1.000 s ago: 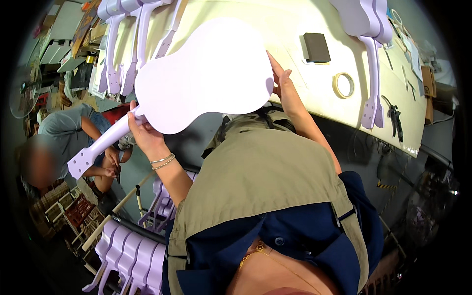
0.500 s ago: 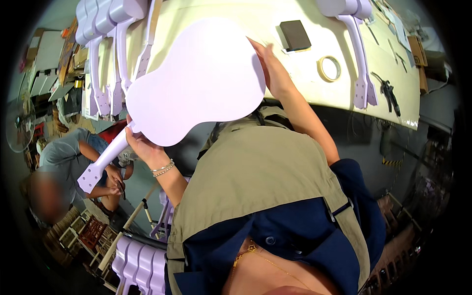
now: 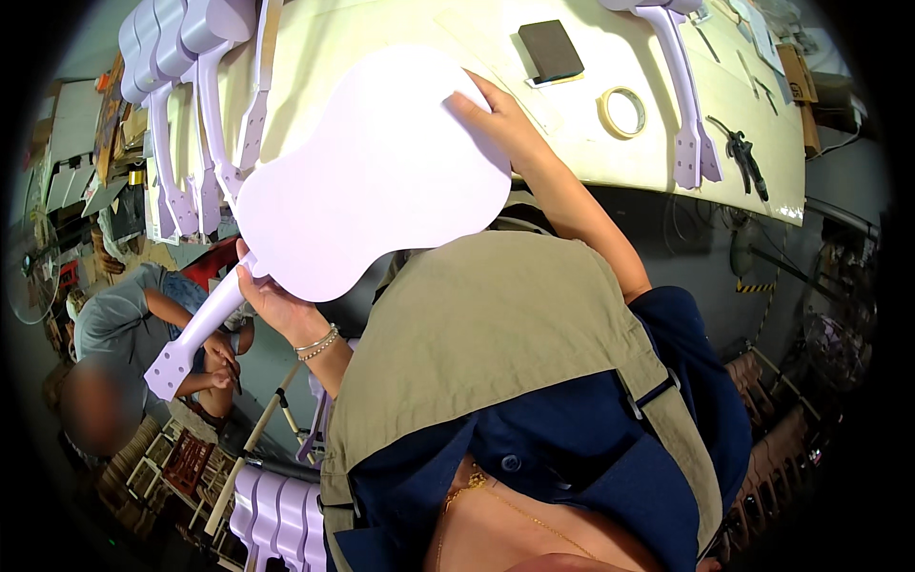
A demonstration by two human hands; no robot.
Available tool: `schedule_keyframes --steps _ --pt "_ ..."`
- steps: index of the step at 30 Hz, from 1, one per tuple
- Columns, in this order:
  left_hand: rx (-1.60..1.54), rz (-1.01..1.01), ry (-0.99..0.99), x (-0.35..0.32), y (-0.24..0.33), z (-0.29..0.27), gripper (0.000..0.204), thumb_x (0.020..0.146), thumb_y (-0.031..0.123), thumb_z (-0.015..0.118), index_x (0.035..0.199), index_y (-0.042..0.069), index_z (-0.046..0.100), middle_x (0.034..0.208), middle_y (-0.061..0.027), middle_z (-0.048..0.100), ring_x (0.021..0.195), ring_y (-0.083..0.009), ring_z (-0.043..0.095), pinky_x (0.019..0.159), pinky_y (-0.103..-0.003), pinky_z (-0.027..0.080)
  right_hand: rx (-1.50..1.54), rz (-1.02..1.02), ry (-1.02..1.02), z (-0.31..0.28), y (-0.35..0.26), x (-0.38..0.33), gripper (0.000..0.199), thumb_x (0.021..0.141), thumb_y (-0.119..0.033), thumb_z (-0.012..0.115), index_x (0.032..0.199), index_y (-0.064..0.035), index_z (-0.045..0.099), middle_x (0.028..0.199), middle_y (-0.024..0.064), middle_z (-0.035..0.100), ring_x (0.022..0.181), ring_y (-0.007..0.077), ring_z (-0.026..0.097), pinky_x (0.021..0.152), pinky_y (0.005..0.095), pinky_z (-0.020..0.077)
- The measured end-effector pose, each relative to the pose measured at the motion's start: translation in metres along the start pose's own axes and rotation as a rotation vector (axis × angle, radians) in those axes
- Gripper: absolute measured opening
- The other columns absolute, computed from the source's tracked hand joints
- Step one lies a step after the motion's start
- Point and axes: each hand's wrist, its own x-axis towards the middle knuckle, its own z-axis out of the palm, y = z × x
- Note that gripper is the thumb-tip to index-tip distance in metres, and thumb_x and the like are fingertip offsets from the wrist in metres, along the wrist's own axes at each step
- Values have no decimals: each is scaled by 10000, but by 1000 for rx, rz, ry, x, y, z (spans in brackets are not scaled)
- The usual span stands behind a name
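Observation:
A pale lavender ukulele (image 3: 372,176) without strings is held up before me, its smooth, flat back facing me. Its neck slants down to the left and ends in a headstock with several holes. My left hand (image 3: 281,307) is closed round the part where neck and body meet; some of its fingers are hidden behind. At the body's far right edge, my right hand (image 3: 498,119) grips the rim, thumb on the back face and the other fingers partly out of sight. The cream-covered workbench (image 3: 610,172) lies under and beyond the ukulele.
Several lavender ukuleles (image 3: 205,57) stand at the bench's left, and more (image 3: 688,105) at its right. On the bench lie a dark block (image 3: 551,51), a tape roll (image 3: 602,112) and a black air gun (image 3: 748,162). Behind my left, ukuleles (image 3: 281,515) hang near a seated person (image 3: 129,310).
My right thumb has come over the rim onto the ukulele's back. The ukulele has tilted slightly, its headstock lower. The bench and its things sit a little further up and left in view.

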Motion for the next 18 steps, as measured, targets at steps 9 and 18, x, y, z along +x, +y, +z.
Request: schedule_keyframes --steps 9,18 --pt "-7 33 -28 0 4 -1 544 902 358 508 1323 33 392 1249 -139 507 1136 -267 530 949 -403 466 54 88 -1 -6 -6 4 579 1000 -423 288 1360 14 410 1270 164 523 1150 211 502 978 311 391" --pt "49 8 47 6 7 7 594 919 378 500 1366 17 352 1226 -134 534 1114 -252 551 930 -400 482 53 2 -118 -11 10 0 750 953 -558 36 1436 -40 280 1455 151 327 1357 253 287 1121 353 222"
